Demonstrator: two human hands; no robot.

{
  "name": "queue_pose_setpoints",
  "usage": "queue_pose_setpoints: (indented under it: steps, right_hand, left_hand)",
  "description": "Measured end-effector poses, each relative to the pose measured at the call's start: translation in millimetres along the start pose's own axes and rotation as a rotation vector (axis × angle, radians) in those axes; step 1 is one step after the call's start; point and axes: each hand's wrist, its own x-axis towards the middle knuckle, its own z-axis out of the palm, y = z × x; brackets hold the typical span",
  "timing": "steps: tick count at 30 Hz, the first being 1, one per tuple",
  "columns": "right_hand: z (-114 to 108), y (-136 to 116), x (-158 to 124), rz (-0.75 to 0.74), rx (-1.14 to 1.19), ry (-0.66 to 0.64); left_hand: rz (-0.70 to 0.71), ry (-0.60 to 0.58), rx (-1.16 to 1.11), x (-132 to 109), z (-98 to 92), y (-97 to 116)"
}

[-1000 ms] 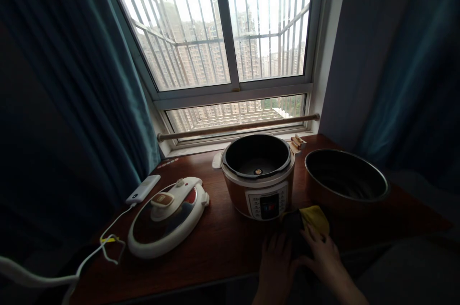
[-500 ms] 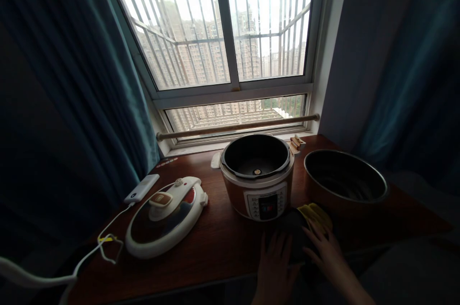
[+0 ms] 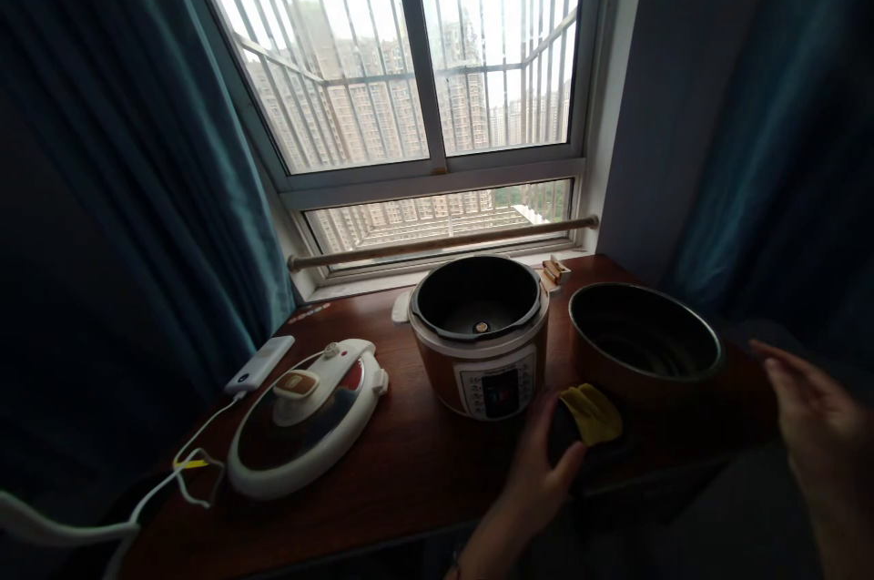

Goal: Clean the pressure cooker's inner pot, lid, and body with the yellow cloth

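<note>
A brown-and-white electric pressure cooker (image 3: 437, 371) stands lidless on the table, its dark inside showing. To its right sits a round inner pot (image 3: 645, 375) with a dark inside. In front of them lies a folded yellow cloth (image 3: 593, 414), beside a dark item (image 3: 561, 430) too dim to make out. My left hand (image 3: 529, 480) is at the dark item, thumb and fingers apart around its near left edge. Out to the right of the inner pot, my right hand (image 3: 816, 421) is raised, fingers stretched out, holding nothing visible. The cooker lid (image 3: 307, 421) rests on the left.
A white power bank (image 3: 259, 365) with a white cable (image 3: 205, 434) lies at the table's left. Behind the cooker are the barred window (image 3: 437, 52) and a horizontal rail (image 3: 443, 243). Blue curtains (image 3: 225, 198) hang at both sides.
My right hand has left the yellow cloth and moved right, past the inner pot. My left hand has turned and shifted slightly up, closer to the yellow cloth. The view has shifted slightly.
</note>
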Motion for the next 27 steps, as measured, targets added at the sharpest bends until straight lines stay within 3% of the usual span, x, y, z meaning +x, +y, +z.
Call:
queue_pose_setpoints:
  steps: [2, 5, 7, 12, 16, 19, 27]
  right_hand:
    - [7.8, 19.8, 49.1, 0.082, 0.243, 0.101]
    - [25.8, 48.2, 105.3, 0.398, 0.326, 0.003]
    - [34.9, 58.6, 124.6, 0.532, 0.328, -0.116]
    - [43.0, 60.6, 129.2, 0.63, 0.406, -0.347]
    - [45.5, 61.9, 126.6, 0.546, 0.404, -0.429]
    - [49.9, 67.2, 127.1, 0.489, 0.39, -0.434]
    - [59.1, 70.9, 124.7, 0.527, 0.392, -0.385]
  left_hand:
    - [-0.06, 0.025, -0.323, 31.5, 4.6, 16.0]
    - [-0.25, 0.064, -0.786, 79.2, 17.5, 26.2]
    - [-0.351, 0.068, -0.968, 103.4, 26.8, 25.0]
    - [-0.423, -0.016, -1.064, 127.1, 40.2, 9.9]
    - [-0.471, -0.095, -1.092, 128.3, 43.1, 1.0]
    - [-0.487, -0.106, -1.109, 129.7, 44.2, 0.9]
    - [-0.493, -0.04, -1.149, 131.7, 45.8, 12.1]
